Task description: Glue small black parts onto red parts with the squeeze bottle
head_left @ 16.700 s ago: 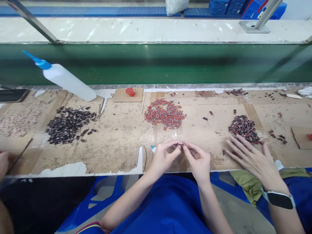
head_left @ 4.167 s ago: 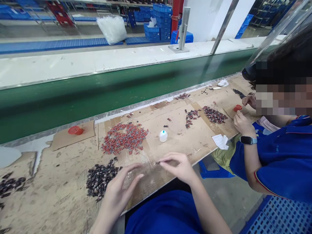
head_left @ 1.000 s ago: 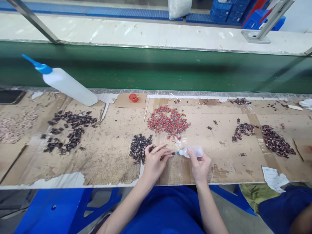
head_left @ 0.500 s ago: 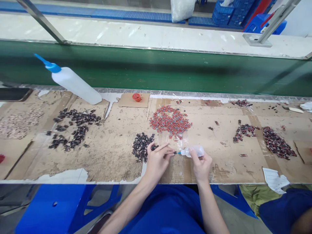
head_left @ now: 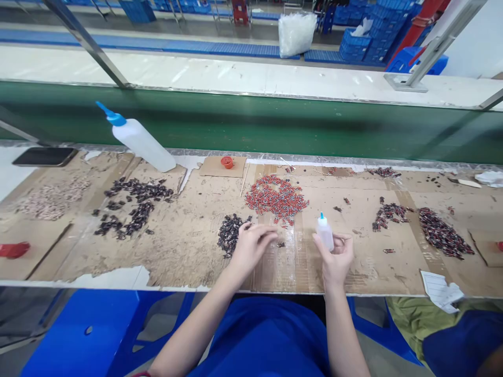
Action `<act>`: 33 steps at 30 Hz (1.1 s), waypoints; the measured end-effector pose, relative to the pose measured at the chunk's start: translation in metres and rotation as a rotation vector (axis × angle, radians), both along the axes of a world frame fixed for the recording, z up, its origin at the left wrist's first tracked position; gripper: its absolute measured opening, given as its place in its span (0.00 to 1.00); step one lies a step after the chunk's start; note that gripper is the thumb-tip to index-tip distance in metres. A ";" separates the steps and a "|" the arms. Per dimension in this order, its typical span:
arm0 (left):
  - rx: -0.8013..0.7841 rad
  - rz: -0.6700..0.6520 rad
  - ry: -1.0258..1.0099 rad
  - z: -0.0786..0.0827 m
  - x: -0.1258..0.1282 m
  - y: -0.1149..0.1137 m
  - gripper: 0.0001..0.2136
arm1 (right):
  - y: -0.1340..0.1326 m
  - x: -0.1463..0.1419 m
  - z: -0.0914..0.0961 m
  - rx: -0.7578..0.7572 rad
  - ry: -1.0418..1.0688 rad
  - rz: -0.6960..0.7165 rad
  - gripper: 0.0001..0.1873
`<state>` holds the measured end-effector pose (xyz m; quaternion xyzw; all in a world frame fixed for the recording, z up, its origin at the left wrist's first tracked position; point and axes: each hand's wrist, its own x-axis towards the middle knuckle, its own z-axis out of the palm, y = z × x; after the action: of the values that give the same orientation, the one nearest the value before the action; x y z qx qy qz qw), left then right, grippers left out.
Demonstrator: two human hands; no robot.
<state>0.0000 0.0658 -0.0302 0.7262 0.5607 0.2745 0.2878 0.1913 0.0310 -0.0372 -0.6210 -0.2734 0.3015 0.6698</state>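
R hand [head_left: 337, 256]: fingers wrapped round small clear plastic dropper bottle w/ blue tip [head_left: 325, 234], held upright over near part of cardboard-covered counter [head_left: 176, 262].
L hand [head_left: 251, 243]: fingers bent and blurred, can't tell if pinching anything; sits at R edge of small heap of dark metal parts [head_left: 229, 238].
Between hands: 1 loose dark part [head_left: 280, 244] on counter.
Behind: heap of red-sleeved parts [head_left: 277, 196]; big white squeeze bottle w/ blue nozzle [head_left: 143, 142] lying tilted, far L.
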 end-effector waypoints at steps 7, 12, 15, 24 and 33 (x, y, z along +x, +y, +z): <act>0.083 0.098 0.207 0.012 0.012 0.030 0.03 | 0.003 0.006 -0.010 -0.106 -0.071 0.063 0.33; 0.146 0.052 0.252 0.004 0.025 0.029 0.07 | -0.008 0.011 -0.010 -0.209 -0.304 0.028 0.33; 0.182 0.006 0.254 0.002 0.023 0.030 0.09 | -0.022 0.006 -0.008 -0.119 -0.424 -0.046 0.41; 0.187 -0.186 -0.171 0.016 0.014 0.001 0.09 | -0.050 -0.032 0.009 0.205 -0.720 0.072 0.11; -0.096 -0.203 -0.326 0.015 0.017 -0.028 0.10 | -0.038 -0.043 0.004 -0.015 -0.180 0.331 0.10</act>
<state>0.0171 0.0374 -0.0153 0.7104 0.4432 0.3311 0.4351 0.1484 -0.0068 -0.0331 -0.5971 -0.4286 0.3529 0.5790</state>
